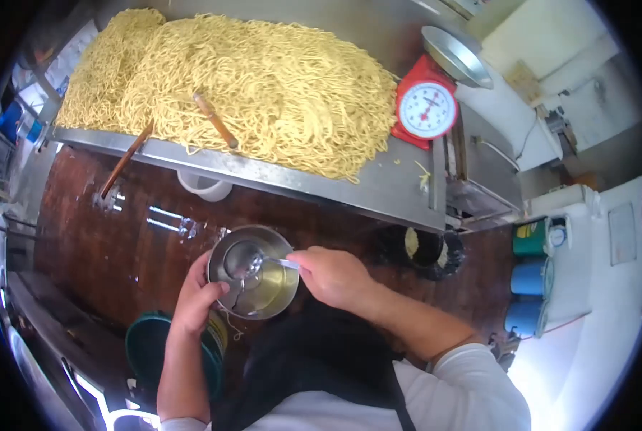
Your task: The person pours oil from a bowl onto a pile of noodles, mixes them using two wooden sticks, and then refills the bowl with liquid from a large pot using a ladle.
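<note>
Head view: "What were the hands gripping?" my colleague asked down the line.

"From my remote seat, I had my left hand (pixel 194 296) clamped on the rim of a round silver metal bowl (pixel 276 246), thumb over the edge, and my right hand (pixel 336 277) closed around the handle of a shiny metal ladle (pixel 249 263), its cup inside the bowl."

"Where was the bowl?"

"Between both hands, just in front of a black cloth apron (pixel 317 352) and apart from a long grey steel table (pixel 400 190) heaped with pale yellow noodles (pixel 263 79). Some clear yellowish liquid (pixel 275 287) lay in the bowl. A red scale with a round white dial (pixel 428 111) stood just beside the noodles."

"How was the bowl best handled?"

"Level, I judged. A firm left grip suited it, thumb clear of the liquid, with gentle turns of the right wrist and the ladle low, lest anything slop onto the reddish-brown floor (pixel 91 237)."
</note>
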The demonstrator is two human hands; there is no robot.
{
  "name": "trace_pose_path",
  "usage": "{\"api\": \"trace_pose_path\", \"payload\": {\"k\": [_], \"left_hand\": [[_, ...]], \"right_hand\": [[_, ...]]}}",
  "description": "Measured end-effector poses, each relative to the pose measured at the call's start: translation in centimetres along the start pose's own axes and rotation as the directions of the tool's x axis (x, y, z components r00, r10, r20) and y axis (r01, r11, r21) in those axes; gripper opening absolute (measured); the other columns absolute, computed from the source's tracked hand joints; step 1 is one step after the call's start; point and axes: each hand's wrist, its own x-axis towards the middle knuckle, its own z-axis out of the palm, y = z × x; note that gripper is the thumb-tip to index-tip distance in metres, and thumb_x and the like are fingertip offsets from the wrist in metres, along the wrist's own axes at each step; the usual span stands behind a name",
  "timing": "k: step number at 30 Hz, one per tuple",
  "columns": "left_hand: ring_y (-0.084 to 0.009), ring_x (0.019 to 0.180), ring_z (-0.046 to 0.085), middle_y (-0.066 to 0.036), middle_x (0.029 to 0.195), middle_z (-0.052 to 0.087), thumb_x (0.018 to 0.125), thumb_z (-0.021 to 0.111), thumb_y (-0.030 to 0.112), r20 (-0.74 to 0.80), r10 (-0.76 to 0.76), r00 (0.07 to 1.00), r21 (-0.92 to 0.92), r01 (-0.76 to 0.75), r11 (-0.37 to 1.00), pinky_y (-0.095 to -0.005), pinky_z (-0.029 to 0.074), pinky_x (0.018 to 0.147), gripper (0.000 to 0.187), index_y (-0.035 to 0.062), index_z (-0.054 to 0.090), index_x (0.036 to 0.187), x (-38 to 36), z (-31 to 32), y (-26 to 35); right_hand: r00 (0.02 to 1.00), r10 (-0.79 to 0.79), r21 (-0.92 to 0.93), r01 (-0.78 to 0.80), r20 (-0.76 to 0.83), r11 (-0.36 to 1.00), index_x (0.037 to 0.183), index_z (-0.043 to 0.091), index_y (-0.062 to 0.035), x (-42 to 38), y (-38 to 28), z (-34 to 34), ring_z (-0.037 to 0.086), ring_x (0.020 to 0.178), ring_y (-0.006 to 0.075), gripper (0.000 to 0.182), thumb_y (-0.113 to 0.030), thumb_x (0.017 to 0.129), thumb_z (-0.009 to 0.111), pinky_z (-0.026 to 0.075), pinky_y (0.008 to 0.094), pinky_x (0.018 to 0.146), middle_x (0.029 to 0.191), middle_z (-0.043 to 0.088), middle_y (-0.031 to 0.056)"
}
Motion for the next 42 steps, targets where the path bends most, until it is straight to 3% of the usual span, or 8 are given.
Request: {"api": "trace_pose_path", "payload": {"k": [2, 11, 18, 22, 33, 38, 39, 42], "left_hand": [[-0.0122, 0.101, 0.059, -0.006, 0.114, 0.062, 0.068, 0.065, 0.014, 0.013, 0.001, 1.000, 0.055, -0.002, 0.998, -0.0237, 0.049, 0.077, 0.074, -0.0009, 0.047, 0.138, -1.1, 2.4, -1.1], [-0.0188, 0.117, 0.055, -0.010, 0.125, 0.057, 0.067, 0.065, 0.010, 0.243, -0.003, 0.970, 0.146, -0.033, 0.989, -0.0298, 0.045, 0.097, 0.079, -0.0026, 0.041, 0.141, -0.8, 18.7, -9.3], [-0.0163, 0.105, 0.061, -0.007, 0.117, 0.062, 0.071, 0.065, 0.010, 0.440, -0.207, 0.874, 0.176, 0.142, 0.974, -0.0284, 0.050, 0.089, 0.071, -0.0018, 0.045, 0.138, -0.8, 41.4, -17.3], [-0.0105, 0.092, 0.061, -0.004, 0.109, 0.064, 0.074, 0.063, 0.008, 0.508, -0.347, 0.788, 0.236, 0.259, 0.936, -0.0223, 0.048, 0.069, 0.065, 0.0016, 0.048, 0.137, -0.9, 53.9, -21.1], [-0.0138, 0.096, 0.057, -0.006, 0.119, 0.058, 0.072, 0.068, 0.013, 0.518, -0.457, 0.723, 0.453, 0.222, 0.864, -0.0259, 0.046, 0.064, 0.075, 0.0068, 0.043, 0.143, 9.1, 79.8, -32.7], [-0.0177, 0.099, 0.062, -0.007, 0.120, 0.058, 0.075, 0.062, 0.011, 0.533, -0.449, 0.717, 0.465, 0.195, 0.864, -0.0281, 0.054, 0.067, 0.073, 0.0040, 0.040, 0.144, 12.8, 93.3, -38.2], [-0.0227, 0.113, 0.059, -0.008, 0.129, 0.054, 0.077, 0.060, 0.009, 0.561, -0.497, 0.662, 0.467, 0.243, 0.850, -0.0365, 0.056, 0.080, 0.072, 0.0058, 0.037, 0.146, 13.2, 96.2, -38.0], [-0.0199, 0.110, 0.054, -0.007, 0.126, 0.054, 0.076, 0.066, 0.016, 0.556, -0.510, 0.656, 0.413, 0.314, 0.855, -0.0367, 0.049, 0.076, 0.076, 0.0125, 0.039, 0.147, 15.5, 103.4, -41.5]], "right_hand": [[0.992, 0.023, 0.085, -0.013, -0.123, 0.996, 0.113, 0.063, -0.0123, -2.6, 0.7, 0.8, 0.065, 0.091, 0.0365, 0.024, -0.011, 0.089, 0.059, 0.053, 0.0446, 0.076, 0.100, 0.065, 0.0137], [0.938, 0.141, 0.140, -0.101, -0.317, 0.985, 0.114, 0.060, -0.0107, -22.4, 9.1, -4.7, 0.063, 0.095, 0.0337, 0.024, -0.012, 0.090, 0.056, 0.053, 0.0443, 0.079, 0.102, 0.060, 0.0128], [0.715, 0.433, 0.157, -0.421, -0.550, 0.894, 0.113, 0.060, -0.0089, -45.7, 22.2, -8.9, 0.062, 0.097, 0.0351, 0.023, -0.013, 0.094, 0.049, 0.051, 0.0467, 0.082, 0.102, 0.063, 0.0143], [0.644, 0.589, 0.211, -0.569, -0.488, 0.795, 0.125, 0.059, -0.0112, -55.5, 27.1, -13.2, 0.064, 0.092, 0.0356, 0.033, -0.014, 0.093, 0.050, 0.051, 0.0468, 0.078, 0.101, 0.064, 0.0148], [0.561, 0.672, 0.271, -0.634, -0.483, 0.724, 0.122, 0.067, -0.0171, -68.0, 47.1, -25.3, 0.065, 0.089, 0.0343, 0.032, -0.023, 0.091, 0.059, 0.053, 0.0430, 0.077, 0.096, 0.067, 0.0122], [0.618, 0.754, 0.208, -0.726, -0.221, 0.656, 0.118, 0.069, -0.0166, -74.9, 56.4, -31.5, 0.066, 0.094, 0.0355, 0.033, -0.034, 0.090, 0.060, 0.052, 0.0475, 0.081, 0.102, 0.069, 0.0141], [0.614, 0.757, 0.230, -0.722, -0.221, 0.653, 0.118, 0.069, -0.0166, -76.2, 58.4, -32.6, 0.066, 0.094, 0.0355, 0.033, -0.034, 0.090, 0.060, 0.052, 0.0475, 0.081, 0.102, 0.069, 0.0141], [0.646, 0.754, 0.248, -0.715, -0.123, 0.653, 0.114, 0.070, -0.0155, -78.8, 65.0, -36.8, 0.066, 0.093, 0.0358, 0.031, -0.034, 0.090, 0.060, 0.052, 0.0472, 0.081, 0.101, 0.069, 0.0146]]}}
